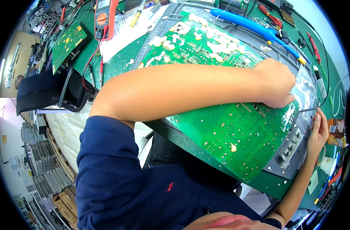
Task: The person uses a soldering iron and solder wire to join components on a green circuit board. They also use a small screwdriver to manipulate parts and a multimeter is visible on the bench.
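A large green circuit board (236,134), spotted with whitish blobs, lies tilted on a grey work mat (286,168). My left forearm crosses over it, and my left hand (274,82) is closed in a fist at its right side. Whatever that fist holds, if anything, is hidden. To the right of the board my right hand (318,130) has its fingertips against a thin dark rod (307,110), which points toward the board's right edge. Crumpled clear plastic film (305,86) lies between the hands. Beyond the board rests a long blue tool (240,23) with a yellow end.
A red multimeter (103,19) with probe leads stands at the far left, near a smaller green circuit board (69,46). A black chair (44,90) is to the left. A coiled red cable (271,16) lies at the back. A tape roll (321,156) is at the right.
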Demonstrator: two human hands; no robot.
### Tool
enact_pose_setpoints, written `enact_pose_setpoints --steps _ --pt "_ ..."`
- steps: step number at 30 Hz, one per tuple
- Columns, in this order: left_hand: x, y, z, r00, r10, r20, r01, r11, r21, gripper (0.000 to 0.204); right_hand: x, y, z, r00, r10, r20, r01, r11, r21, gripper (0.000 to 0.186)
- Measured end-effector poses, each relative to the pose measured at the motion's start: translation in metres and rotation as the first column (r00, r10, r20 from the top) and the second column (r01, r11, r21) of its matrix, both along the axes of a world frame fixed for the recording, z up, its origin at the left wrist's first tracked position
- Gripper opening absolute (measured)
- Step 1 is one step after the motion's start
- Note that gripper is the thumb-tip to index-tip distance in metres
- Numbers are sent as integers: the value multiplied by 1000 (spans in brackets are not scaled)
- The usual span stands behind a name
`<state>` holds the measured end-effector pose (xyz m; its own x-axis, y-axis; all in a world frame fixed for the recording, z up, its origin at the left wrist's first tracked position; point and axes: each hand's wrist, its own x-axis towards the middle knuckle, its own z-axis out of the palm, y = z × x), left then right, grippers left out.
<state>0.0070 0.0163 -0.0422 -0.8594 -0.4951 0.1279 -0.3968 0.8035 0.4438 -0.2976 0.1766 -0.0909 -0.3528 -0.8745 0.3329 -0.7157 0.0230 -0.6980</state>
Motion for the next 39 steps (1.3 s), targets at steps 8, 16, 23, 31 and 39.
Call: enact_pose_setpoints --steps 8,16,23,31,39 --pt "-1 0 0 1000 -9 -9 9 1000 -10 40 8 2 3 994 66 86 -66 998 -6 34" --pt "-1 4 -4 998 -4 -61 3 1000 -29 34 11 2 1 999 43 8 -43 999 22 31" --pt "-2 -6 15 879 -145 -454 -121 854 -507 21 22 -8 8 953 65 -296 -64 998 15 28" --pt "168 -43 100 848 145 -510 -329 898 -292 21 25 -7 9 929 35 -369 -37 999 2 23" --pt "463 -124 32 131 773 -621 -817 439 375 26 15 -18 -6 898 -81 -433 15 988 -155 24"
